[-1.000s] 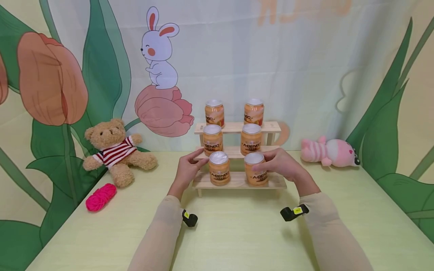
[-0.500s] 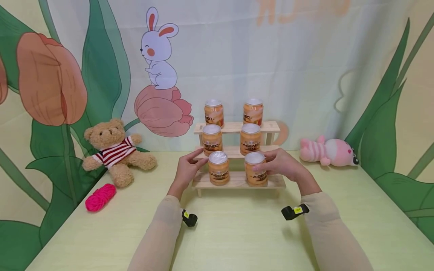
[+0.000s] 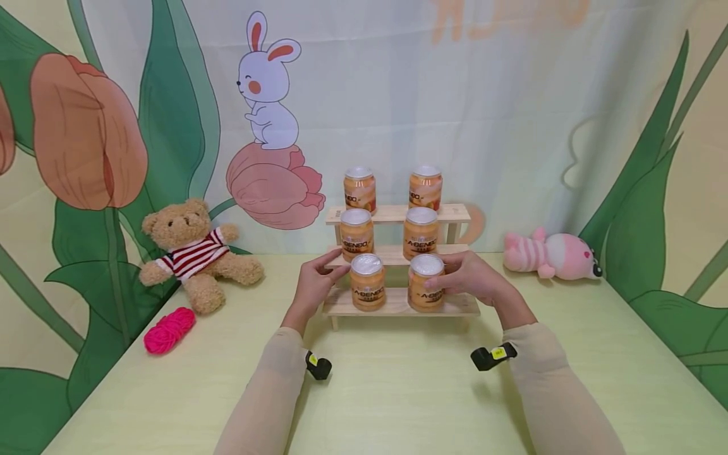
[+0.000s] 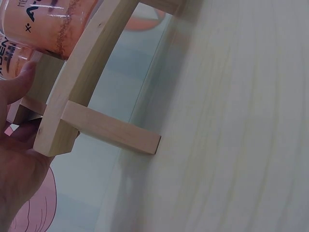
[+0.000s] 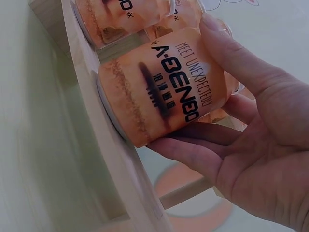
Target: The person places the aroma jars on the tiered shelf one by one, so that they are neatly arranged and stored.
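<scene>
In the head view a three-tier wooden stand bears several orange cans with silvery lids, two on each tier. My right hand holds the front right can, thumb on one side and fingers curled behind in the right wrist view. That can stands upright on the lowest tier. At the stand's left end is my left hand, thumb and fingers around the end of the middle tier. Close beside its thumb is the front left can. The left fingertips are partly hidden behind the wood.
A teddy bear in a striped shirt sits at the left, with a pink yarn bundle before it. A pink plush toy lies at the right. Behind the stand hangs a printed cloth. Two cans occupy the top tier.
The front right can has straightened and shifted slightly left at its base, its label turning a little, with my right hand on it. The left hand has stayed in place.
</scene>
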The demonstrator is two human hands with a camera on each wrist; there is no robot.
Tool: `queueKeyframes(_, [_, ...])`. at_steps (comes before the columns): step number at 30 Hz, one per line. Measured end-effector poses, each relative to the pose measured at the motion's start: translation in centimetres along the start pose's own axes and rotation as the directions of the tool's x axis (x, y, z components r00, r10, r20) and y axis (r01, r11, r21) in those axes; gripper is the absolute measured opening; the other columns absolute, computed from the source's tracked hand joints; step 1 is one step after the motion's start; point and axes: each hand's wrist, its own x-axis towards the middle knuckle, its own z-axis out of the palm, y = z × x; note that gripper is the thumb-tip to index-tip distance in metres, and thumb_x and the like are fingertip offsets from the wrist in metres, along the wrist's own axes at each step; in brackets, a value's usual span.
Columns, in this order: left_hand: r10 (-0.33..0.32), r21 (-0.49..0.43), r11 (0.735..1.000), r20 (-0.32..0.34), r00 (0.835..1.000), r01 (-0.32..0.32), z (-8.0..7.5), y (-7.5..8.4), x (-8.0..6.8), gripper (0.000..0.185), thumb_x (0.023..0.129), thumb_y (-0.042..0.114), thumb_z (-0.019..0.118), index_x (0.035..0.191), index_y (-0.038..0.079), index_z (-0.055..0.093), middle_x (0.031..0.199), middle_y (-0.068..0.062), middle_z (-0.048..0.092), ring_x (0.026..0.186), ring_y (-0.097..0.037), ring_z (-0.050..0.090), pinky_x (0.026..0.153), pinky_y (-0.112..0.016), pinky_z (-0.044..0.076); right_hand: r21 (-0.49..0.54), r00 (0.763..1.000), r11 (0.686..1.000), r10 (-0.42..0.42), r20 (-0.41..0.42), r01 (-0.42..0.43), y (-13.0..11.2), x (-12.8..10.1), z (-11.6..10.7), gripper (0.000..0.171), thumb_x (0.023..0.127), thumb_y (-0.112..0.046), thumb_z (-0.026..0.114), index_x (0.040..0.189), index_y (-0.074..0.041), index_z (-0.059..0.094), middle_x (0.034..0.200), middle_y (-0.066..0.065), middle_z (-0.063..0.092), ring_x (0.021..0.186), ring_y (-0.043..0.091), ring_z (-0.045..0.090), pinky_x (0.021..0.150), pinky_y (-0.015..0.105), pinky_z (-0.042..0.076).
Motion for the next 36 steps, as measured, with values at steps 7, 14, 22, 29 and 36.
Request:
queueKeyframes(7, [0.001,-0.007,1.000,-0.006,1.000,-0.002,0.0,0.0,0.0,0.047,0.092,0.021,0.075,0.137,0.019,0.064,0.117,-0.008,0.071,0.105,-0.022,0.069,0.093,-0.037,0.054,-0.009,1.000,1.000,-0.004,-0.009,0.003,0.3,0.2,-0.1,0.066,0.081,-0.014,0.085,0.140,-0.003,0.058,0.127,0.017,0.065,0.113,0.028,0.063,0.090,0.046,0.054])
queueKeyframes(14, [0.007,-0.007,1.000,-0.008,1.000,-0.007,-0.1,0.1,-0.2,0.047,0.092,0.022,0.075,0.137,0.019,0.064,0.118,-0.008,0.071,0.105,-0.022,0.068,0.093,-0.036,0.054,-0.030,1.000,1.000,-0.002,-0.030,0.001,0.2,0.4,0.0,0.071,0.081,-0.013,0.085,0.143,0.000,0.053,0.128,0.022,0.063,0.109,0.027,0.064,0.086,0.046,0.056])
queueKeyframes(22, [0.010,0.001,1.000,-0.008,1.000,-0.010,-0.1,0.0,0.0,0.047,0.092,0.020,0.074,0.137,0.019,0.064,0.119,-0.008,0.071,0.105,-0.022,0.069,0.094,-0.037,0.053,-0.037,0.999,0.999,-0.002,-0.051,0.000,0.3,0.6,0.1,0.072,0.079,-0.016,0.087,0.142,-0.001,0.055,0.126,0.021,0.065,0.109,0.028,0.065,0.085,0.046,0.057])
queueKeyframes(29, [0.002,0.001,1.000,-0.009,1.000,-0.002,0.0,0.0,-0.1,0.047,0.093,0.018,0.073,0.139,0.017,0.062,0.120,-0.009,0.070,0.106,-0.023,0.068,0.094,-0.038,0.053,-0.032,0.999,0.999,-0.007,-0.042,0.006,0.3,0.5,0.2,0.069,0.079,-0.016,0.087,0.140,-0.002,0.057,0.127,0.020,0.064,0.110,0.029,0.065,0.086,0.044,0.057])
queueKeyframes(36, [-0.001,0.002,1.000,0.000,1.000,0.001,0.1,0.1,-0.1,0.049,0.093,0.019,0.074,0.140,0.017,0.061,0.123,-0.011,0.068,0.107,-0.024,0.068,0.096,-0.040,0.052,-0.094,0.998,0.996,-0.016,-0.066,0.010,-0.5,-0.5,-0.8,0.074,0.079,-0.023,0.088,0.143,-0.006,0.055,0.130,0.020,0.062,0.113,0.030,0.064,0.091,0.045,0.055])
